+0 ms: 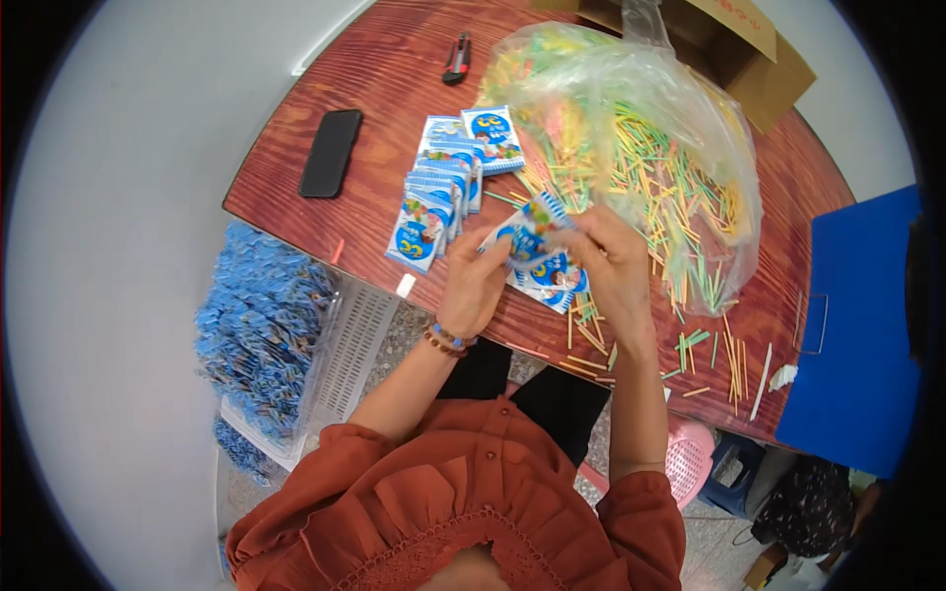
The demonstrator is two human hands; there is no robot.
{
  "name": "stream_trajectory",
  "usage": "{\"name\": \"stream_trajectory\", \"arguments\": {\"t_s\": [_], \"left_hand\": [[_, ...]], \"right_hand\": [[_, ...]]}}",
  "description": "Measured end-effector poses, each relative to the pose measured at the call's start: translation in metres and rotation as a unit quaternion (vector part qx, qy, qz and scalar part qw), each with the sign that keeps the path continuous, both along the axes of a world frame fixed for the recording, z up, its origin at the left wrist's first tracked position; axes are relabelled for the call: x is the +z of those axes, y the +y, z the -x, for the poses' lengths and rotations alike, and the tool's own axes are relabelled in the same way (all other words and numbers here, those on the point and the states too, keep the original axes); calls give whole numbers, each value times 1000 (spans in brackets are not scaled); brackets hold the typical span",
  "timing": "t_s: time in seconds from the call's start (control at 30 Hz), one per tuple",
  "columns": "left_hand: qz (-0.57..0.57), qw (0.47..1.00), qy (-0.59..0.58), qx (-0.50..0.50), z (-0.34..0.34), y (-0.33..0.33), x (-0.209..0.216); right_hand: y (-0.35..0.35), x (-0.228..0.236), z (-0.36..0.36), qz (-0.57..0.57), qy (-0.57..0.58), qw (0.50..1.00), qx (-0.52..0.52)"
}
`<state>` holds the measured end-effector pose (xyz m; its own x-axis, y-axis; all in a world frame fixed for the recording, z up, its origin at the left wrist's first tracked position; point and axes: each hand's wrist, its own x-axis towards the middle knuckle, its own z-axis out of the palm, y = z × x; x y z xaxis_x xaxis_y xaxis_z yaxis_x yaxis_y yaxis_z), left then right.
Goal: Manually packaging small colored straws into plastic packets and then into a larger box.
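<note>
Over the near middle of the table I hold a small blue-and-white packet (532,234) between both hands. My left hand (471,286), with beaded bracelets at the wrist, closes on its left edge. The fingers of my right hand (613,261) pinch its right side and are slightly blurred. Just below it lies another blue-and-white packet (552,286), partly covered. To the left, overlapping rows of the same packets (418,231) rest on the wood. Beyond my right hand, a clear plastic bag (591,94) spills many thin pastel sticks (680,167).
A black phone (330,153) and a box cutter (457,59) lie on the dark red wooden table (394,94). A cardboard box (759,69) stands behind, a blue box (852,335) at right. Left of the table, a heap of blue packets (261,325) sits beside a perforated grey surface (360,335).
</note>
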<state>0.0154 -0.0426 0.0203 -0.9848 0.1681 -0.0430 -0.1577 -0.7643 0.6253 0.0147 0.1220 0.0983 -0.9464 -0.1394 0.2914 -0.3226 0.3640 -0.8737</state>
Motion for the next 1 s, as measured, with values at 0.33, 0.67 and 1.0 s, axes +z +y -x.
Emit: {"name": "stream_trajectory", "arguments": {"t_s": [0.33,0.67,1.0], "left_hand": [[624,718,99,291,-32,-101,-15],[762,578,137,257,-20,-110,-34],[737,558,215,314,-20,-87,-10]], "right_hand": [[-105,-73,47,-49,9,998,43],[3,-64,3,-260,9,944,-204],[47,-77,-4,-185,-26,963,-195]]}}
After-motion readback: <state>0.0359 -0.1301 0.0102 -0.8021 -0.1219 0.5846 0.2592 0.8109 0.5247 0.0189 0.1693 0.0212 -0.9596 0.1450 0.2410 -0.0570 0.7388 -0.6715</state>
